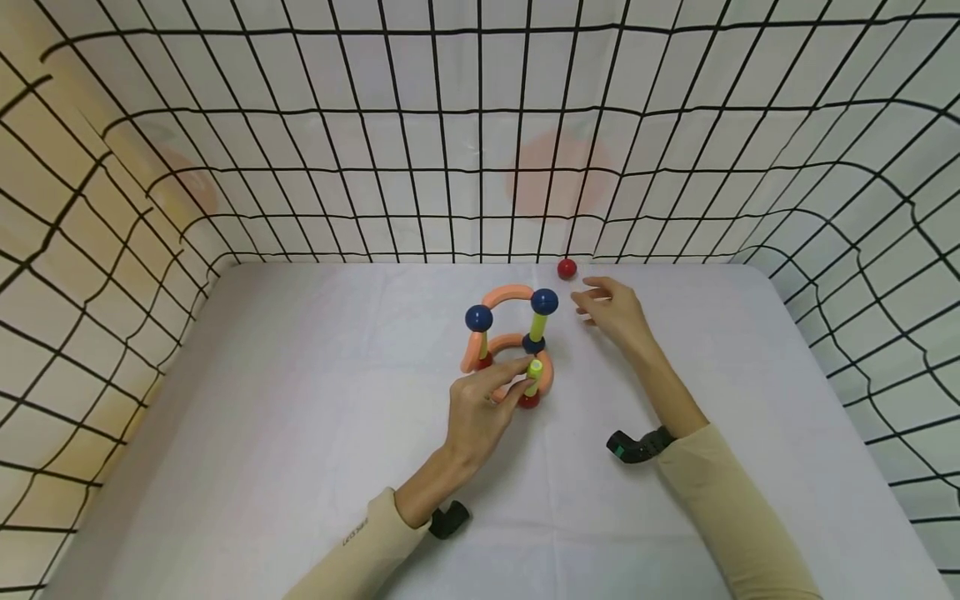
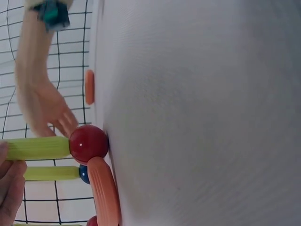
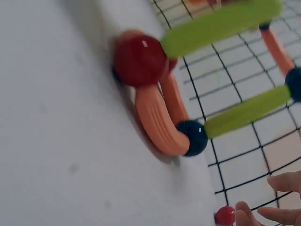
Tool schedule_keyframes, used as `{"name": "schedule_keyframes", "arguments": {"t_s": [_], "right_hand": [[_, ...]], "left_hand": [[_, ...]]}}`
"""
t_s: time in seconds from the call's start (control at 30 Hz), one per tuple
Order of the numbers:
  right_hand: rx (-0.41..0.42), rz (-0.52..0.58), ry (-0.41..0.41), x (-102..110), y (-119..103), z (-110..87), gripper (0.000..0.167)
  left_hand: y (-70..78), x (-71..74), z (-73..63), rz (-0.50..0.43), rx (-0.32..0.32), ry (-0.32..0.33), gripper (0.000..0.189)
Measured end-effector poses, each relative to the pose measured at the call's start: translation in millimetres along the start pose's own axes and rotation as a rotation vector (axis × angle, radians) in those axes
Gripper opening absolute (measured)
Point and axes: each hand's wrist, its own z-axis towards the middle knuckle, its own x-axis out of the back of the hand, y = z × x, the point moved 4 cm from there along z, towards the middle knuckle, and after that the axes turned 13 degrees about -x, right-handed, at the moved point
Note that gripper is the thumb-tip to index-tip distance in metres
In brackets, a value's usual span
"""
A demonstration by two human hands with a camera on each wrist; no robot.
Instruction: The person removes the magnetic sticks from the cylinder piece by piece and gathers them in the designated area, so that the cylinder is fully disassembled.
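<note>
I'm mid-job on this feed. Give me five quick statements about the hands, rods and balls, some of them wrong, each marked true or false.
1. The left hand pinches a green rod. True.
2. That rod stands on a blue ball. False: it stands on a red ball.
3. The two top balls are blue. True.
4. The far red ball sits apart from the frame. True.
5. The right hand grips the far red ball. False: its fingers are beside it.

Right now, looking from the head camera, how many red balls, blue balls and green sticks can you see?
Red balls: 3
Blue balls: 3
Green sticks: 3
Total: 9
</note>
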Motion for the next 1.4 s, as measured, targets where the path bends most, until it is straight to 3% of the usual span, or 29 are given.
{"name": "schedule_keyframes", "arguments": {"t_s": [0.23,0.4,0.57,0.8,0.97,1.13,1.4], "right_hand": [[0.139,0.08,0.035,5.9,-4.8,-56.4,0.048],[0.308,0.129,0.023,2.1,-11.3,-89.0,0.036],[0.475,0.084,-0.076,-13.9,-7.9,-107.0,0.036],[0.608,0.004,-0.148,-34.4,-5.4,-118.9,0.038],[0.648,0.001,-0.108,-37.5,-5.1,-121.6,0.035],[0.623,-0.003,-0.085,-33.5,-3.9,-120.9,0.03],[0.573,-0.009,-0.085,-27.8,-0.3,-121.5,0.028]], "left_hand": [[-1.0,1.2,-0.5,0.004,0.028,-0.011,0.03],[-1.5,1.8,-0.8,0.004,0.04,-0.018,0.032],[-2.7,1.3,-1.5,-0.001,0.023,-0.014,0.031],[-2.7,1.8,-1.2,0.036,0.003,-0.02,0.028],[-1.6,1.5,-1.9,0.048,-0.009,-0.023,0.029],[-2.4,-1.0,-3.6,0.086,-0.001,-0.048,0.027],[-6.7,-4.7,-6.5,0.144,0.07,-0.158,0.026]]}}
